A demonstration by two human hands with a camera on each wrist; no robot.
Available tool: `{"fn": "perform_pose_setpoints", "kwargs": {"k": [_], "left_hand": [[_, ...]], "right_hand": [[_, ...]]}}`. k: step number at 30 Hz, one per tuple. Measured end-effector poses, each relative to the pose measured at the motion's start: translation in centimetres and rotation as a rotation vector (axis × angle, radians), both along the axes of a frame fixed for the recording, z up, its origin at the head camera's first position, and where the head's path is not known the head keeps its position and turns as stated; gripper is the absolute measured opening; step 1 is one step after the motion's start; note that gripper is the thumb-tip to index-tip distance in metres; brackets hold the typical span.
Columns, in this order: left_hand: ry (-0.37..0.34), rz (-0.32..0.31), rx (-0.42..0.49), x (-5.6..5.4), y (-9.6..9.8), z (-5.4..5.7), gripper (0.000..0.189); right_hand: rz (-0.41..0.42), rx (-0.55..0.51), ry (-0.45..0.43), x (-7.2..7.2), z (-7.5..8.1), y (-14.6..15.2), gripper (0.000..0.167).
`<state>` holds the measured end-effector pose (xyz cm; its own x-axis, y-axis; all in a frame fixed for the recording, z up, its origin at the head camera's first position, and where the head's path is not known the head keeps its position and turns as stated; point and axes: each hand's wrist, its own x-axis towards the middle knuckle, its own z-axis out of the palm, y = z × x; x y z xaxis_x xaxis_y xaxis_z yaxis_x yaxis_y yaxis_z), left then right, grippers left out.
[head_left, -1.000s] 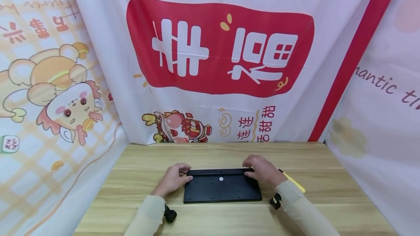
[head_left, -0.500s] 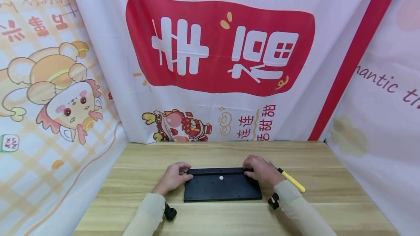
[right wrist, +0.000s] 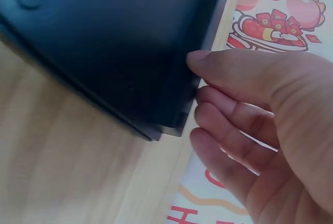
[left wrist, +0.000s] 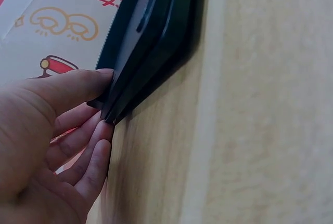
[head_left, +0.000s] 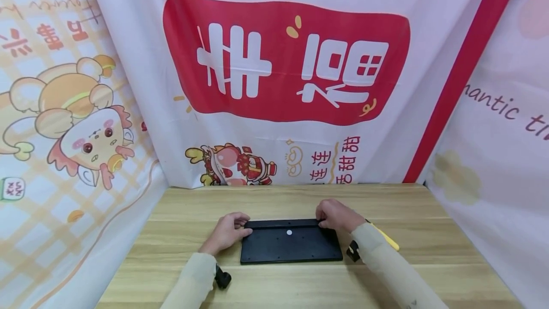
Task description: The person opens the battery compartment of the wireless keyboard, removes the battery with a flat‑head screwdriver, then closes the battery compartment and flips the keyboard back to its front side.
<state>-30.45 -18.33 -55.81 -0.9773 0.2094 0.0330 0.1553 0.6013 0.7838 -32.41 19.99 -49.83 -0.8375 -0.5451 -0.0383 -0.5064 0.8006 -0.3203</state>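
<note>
A black keyboard lies on the table with its underside up, showing a raised bar along the far edge, small screw holes and a white round sticker. My left hand pinches its far left corner; in the left wrist view the thumb rests on top and the fingertips are at the edge of the keyboard. At the far right corner, my right hand holds the bar's edge between thumb and fingers. The right wrist view shows this end of the keyboard slightly blurred. Its keys are hidden.
A screwdriver with a yellow handle lies right of the keyboard, partly hidden behind my right forearm. The wooden table ends at a printed cloth hanging at the back. More printed cloth stands at both sides.
My right hand and forearm have shifted slightly, the wrist moving left and up and covering the screwdriver's shaft again. My left hand and the keyboard have stayed in place.
</note>
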Motion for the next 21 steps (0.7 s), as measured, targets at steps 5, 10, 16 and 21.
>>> {"fn": "perform_pose_setpoints", "kwargs": {"k": [5,10,16,21], "left_hand": [[-0.009,0.012,0.000,-0.1,0.0,-0.3,0.033],[-0.007,0.009,-0.004,-0.2,0.2,-0.3,0.033],[-0.003,0.003,-0.006,-0.3,0.2,-0.3,0.033],[-0.004,0.003,-0.010,-0.3,0.2,-0.2,0.034]], "right_hand": [[-0.052,0.063,-0.079,-0.5,0.9,-0.7,0.008],[-0.044,0.106,-0.088,-0.9,1.4,-0.8,0.010],[-0.061,0.097,-0.132,-1.0,1.9,-1.0,0.013],[-0.086,0.107,-0.185,-1.6,2.2,-1.4,0.015]]}}
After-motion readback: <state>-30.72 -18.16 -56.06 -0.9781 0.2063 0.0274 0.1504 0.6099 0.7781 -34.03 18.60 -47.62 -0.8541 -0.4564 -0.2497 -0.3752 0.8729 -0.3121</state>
